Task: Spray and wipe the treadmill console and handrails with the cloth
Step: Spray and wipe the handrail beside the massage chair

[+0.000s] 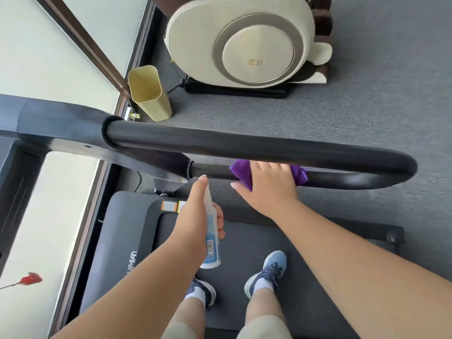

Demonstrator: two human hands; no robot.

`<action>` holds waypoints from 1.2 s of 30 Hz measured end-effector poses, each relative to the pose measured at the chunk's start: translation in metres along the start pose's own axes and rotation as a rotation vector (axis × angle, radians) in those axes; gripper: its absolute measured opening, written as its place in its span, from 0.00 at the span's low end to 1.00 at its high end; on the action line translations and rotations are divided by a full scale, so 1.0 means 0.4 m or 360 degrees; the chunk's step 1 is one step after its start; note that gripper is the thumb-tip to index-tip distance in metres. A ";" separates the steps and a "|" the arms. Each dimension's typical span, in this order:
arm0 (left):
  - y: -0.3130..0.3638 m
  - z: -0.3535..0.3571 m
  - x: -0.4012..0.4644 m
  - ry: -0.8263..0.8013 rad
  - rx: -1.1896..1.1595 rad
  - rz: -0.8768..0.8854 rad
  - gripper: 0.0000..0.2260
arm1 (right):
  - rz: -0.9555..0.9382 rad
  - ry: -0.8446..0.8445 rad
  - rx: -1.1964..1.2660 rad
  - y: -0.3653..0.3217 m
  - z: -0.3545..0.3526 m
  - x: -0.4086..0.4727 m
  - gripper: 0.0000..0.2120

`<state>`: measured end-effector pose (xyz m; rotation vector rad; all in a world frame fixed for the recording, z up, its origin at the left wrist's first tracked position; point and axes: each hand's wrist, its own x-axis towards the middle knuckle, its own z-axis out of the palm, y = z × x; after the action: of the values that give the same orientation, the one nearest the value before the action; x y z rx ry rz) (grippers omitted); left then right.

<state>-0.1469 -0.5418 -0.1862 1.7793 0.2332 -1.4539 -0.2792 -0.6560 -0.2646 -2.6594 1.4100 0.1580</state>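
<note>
The black looped handrail (244, 145) of the treadmill runs across the middle of the head view, its lower bar (212, 172) below the thick upper bar. My right hand (266, 187) lies flat on a purple cloth (241, 173), pressing it against the lower bar. My left hand (195, 211) grips a small white spray bottle (211, 241) with a blue label, the index finger on top of its nozzle, which points at the lower bar left of the cloth. The dark console arm (49, 126) extends left; the console itself is out of view.
I stand on the treadmill belt (305, 253) in blue shoes. Beyond the rail on grey carpet are a cream bin (149, 94) and a large beige massage chair (244, 40). A frosted window (36, 57) with brown frame runs along the left.
</note>
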 end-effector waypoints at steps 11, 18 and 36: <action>-0.015 0.178 -0.088 -0.0274 -0.0199 -0.0091 0.28 | -0.0077 -0.0641 -0.1164 0.287 -0.176 -0.094 0.14; 0.003 0.181 -0.072 -0.0180 -0.0288 0.0016 0.30 | -0.0280 -0.0994 -0.1499 0.312 -0.248 -0.113 0.31; -0.026 -0.010 0.019 -0.0017 -0.0527 -0.0157 0.31 | 0.0993 0.0235 0.0742 -0.007 -0.054 0.053 0.11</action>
<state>-0.1476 -0.5348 -0.1976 1.5085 0.5307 -1.4002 -0.2642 -0.6751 -0.2463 -1.8351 1.9882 -0.2828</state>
